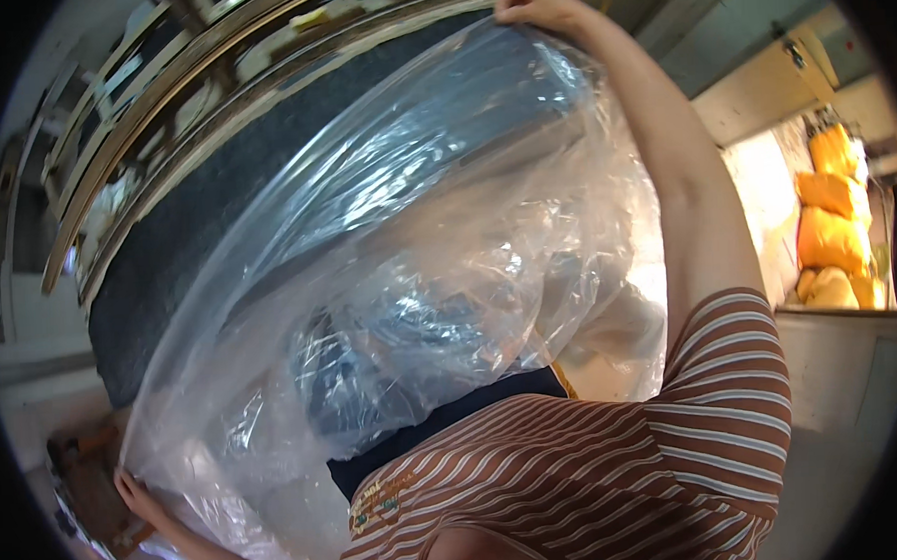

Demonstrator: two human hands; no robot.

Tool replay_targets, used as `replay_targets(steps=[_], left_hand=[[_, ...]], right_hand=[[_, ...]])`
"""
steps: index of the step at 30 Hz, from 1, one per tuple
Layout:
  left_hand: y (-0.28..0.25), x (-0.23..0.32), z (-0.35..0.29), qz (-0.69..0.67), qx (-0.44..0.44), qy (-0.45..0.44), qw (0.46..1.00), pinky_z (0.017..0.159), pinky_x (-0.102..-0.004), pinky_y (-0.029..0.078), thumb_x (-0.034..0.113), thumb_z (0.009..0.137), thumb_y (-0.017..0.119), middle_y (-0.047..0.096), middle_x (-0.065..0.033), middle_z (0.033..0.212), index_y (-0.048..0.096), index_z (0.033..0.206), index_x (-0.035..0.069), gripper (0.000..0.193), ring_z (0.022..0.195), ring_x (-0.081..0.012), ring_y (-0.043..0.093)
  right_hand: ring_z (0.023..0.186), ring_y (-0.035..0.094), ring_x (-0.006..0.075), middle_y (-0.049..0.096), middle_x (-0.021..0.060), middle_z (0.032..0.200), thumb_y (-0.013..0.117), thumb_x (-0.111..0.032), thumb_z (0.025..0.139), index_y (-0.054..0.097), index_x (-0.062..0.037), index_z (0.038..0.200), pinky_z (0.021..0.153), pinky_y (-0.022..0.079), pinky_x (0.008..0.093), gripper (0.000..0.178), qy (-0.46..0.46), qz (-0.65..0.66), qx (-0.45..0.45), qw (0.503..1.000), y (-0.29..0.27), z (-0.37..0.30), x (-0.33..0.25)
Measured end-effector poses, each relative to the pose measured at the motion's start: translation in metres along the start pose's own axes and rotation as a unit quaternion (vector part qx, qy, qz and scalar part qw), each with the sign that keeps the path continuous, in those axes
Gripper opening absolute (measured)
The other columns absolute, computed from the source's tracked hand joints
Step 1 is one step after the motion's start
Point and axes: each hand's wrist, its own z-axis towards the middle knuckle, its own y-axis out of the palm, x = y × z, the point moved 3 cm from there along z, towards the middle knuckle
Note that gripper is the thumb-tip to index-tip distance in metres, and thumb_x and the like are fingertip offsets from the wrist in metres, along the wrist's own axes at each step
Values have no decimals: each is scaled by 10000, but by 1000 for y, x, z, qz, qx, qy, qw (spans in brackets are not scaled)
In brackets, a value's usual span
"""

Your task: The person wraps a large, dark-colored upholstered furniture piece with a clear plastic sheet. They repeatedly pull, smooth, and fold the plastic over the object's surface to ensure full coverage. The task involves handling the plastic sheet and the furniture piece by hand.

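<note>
The right-hand opening (762,191) is overexposed, glare streaks clear plastic (380,203), and edges bend.

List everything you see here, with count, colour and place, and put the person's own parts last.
Clear plastic sheet: 1, transparent, spread across the middle
Dark surface: 1, dark grey, behind the sheet
Long rails: several, brownish, upper left
Small item: 1, yellow, among the rails
Bundles: several, exact count unclear, yellow-orange, stacked in the bright opening at right
Unclear object: 1, brown-edged, lower left
Striped shirt: 1, brown with pale stripes, lower middle, worn
Navy garment: 1, navy, below the shirt hem
Left hand: 1, bare, lower left, gripping the sheet's edge
Right hand: 1, bare, top, gripping the sheet's edge
</note>
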Motion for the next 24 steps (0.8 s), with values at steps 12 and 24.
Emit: replay_targets(steps=[12,24], left_hand=[[162,12,228,-37,13,171,984,847,-242,412,343,910,589,640,-22,1002,643,1056,37,344,907,-118,550],[255,56,256,-25,-17,86,996,885,-260,416,421,870,606,663,-31,1084,674,1113,91,415,991,-140,581]], right_hand=[[758,539,78,619,-5,813,626,-234,865,636,-31,954,700,438,239,222,68,12,399,914,-14,-2,39],[735,518,68,608,-13,804,683,-286,822,663,-16,906,680,421,220,284,85,67,383,917,-17,16,38]])
